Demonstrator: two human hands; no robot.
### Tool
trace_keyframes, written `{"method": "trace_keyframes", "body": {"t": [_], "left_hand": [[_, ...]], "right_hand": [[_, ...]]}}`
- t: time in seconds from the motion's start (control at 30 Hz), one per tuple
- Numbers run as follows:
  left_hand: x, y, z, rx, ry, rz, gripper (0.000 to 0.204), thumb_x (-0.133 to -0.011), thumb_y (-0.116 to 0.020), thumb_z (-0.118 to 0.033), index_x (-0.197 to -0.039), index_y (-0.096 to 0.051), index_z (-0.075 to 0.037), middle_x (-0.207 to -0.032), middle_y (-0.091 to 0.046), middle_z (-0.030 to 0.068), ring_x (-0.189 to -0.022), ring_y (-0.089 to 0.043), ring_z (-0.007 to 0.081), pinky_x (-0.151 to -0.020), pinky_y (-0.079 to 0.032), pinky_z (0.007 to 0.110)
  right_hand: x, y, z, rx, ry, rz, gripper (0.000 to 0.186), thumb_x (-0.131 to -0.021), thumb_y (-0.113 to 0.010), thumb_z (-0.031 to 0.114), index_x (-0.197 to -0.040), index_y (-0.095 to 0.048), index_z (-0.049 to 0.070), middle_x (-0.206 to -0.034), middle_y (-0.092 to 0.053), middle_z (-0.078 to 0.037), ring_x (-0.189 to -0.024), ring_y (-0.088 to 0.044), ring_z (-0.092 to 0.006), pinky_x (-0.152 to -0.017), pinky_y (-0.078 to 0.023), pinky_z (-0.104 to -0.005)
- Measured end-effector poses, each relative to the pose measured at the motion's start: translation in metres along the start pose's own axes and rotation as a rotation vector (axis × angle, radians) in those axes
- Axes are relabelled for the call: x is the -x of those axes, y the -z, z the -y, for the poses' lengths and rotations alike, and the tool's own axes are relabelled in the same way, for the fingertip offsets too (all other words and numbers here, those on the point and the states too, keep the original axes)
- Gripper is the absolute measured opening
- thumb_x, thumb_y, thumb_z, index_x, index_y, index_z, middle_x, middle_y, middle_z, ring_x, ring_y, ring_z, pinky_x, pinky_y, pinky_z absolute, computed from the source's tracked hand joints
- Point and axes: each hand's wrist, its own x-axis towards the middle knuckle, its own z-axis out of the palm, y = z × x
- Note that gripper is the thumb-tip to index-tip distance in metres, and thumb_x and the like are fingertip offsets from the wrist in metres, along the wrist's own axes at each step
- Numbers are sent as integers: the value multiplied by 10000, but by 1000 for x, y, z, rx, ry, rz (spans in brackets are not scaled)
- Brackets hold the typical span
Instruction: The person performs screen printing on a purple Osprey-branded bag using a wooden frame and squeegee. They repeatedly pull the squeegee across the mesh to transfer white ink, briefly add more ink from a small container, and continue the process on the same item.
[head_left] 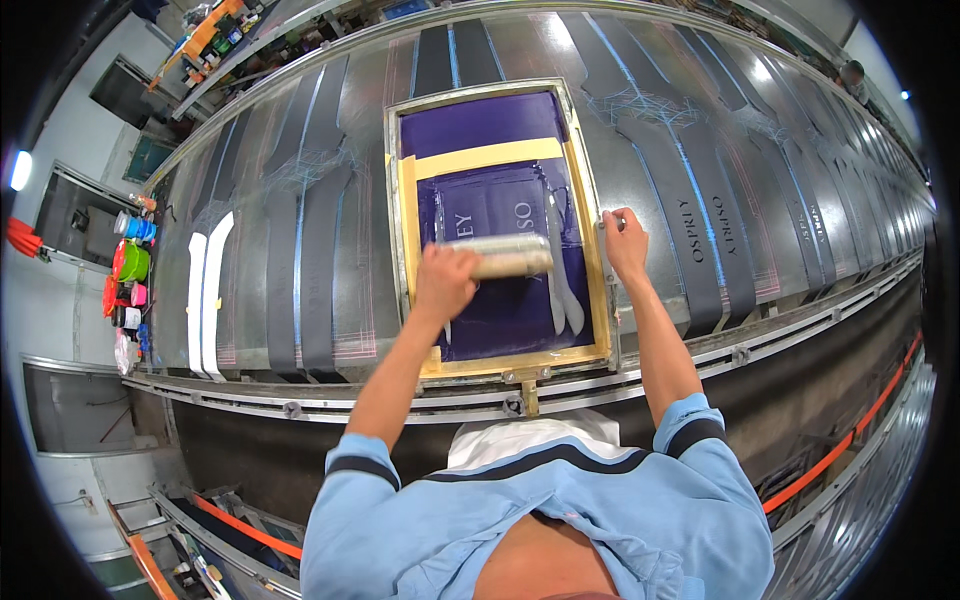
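Note:
A screen-printing frame (497,97) lies on the long table, its purple mesh (500,335) edged with yellow tape (485,158). My left hand (447,283) is closed round the left end of a squeegee (505,257), which spans the mesh crosswise and partly covers pale lettering. A thick streak of light grey ink (562,270) runs along the mesh's right side. At the frame's right edge, my right hand (625,243) is closed on a small metal part, mostly hidden by the fingers.
Dark grey fabric strips (690,220), some with pale lettering, lie in rows on the table (375,250). Two white strips (205,290) lie at left, near colourful tubs (130,262). A metal rail (740,355) follows the near edge. A person (853,80) stands at far right.

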Motion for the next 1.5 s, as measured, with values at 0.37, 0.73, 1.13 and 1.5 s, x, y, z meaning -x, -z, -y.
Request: {"method": "trace_keyframes", "body": {"t": [0.37, 0.73, 1.13, 1.5], "left_hand": [[-78, -18, 62, 157, 4, -62, 259, -659, -786, -101, -917, -762, -101, -935, -762, 21, -804, -688, 253, -760, -454, 404], [115, 12, -96, 82, 175, 30, 519, -611, -799, -83, -1116, -699, -145, -1081, -686, -6, -929, -619, 206, -858, -438, 396], [113, 23, -103, -277, 331, 369, 323, -687, -750, -72, -1002, -715, -135, -1012, -659, 13, -1034, -608, 231, -902, -444, 391], [76, 34, -29, 17, 9, 130, 452, -649, -658, 122, -1034, -744, -99, -1125, -745, 40, -1213, -633, 281, -1078, -465, 447]], "right_hand": [[-2, -5, -5, -23, 4, -42, 280, -946, -702, 320, -1005, -689, 47, -662, -645, -111, -609, -609, -231, -610, -460, -405], [-27, -3, 17, 33, -11, 93, 293, -961, -689, 302, -1033, -697, 18, -910, -711, -135, -806, -628, -216, -750, -497, -377], [35, -59, -16, -298, 10, 220, 378, -921, -694, 341, -1124, -661, 24, -1030, -720, -181, -959, -681, -303, -886, -508, -412], [29, -70, -20, -202, -31, 124, 341, -926, -662, 371, -1080, -679, 68, -981, -734, -229, -968, -707, -416, -872, -527, -466]]}}
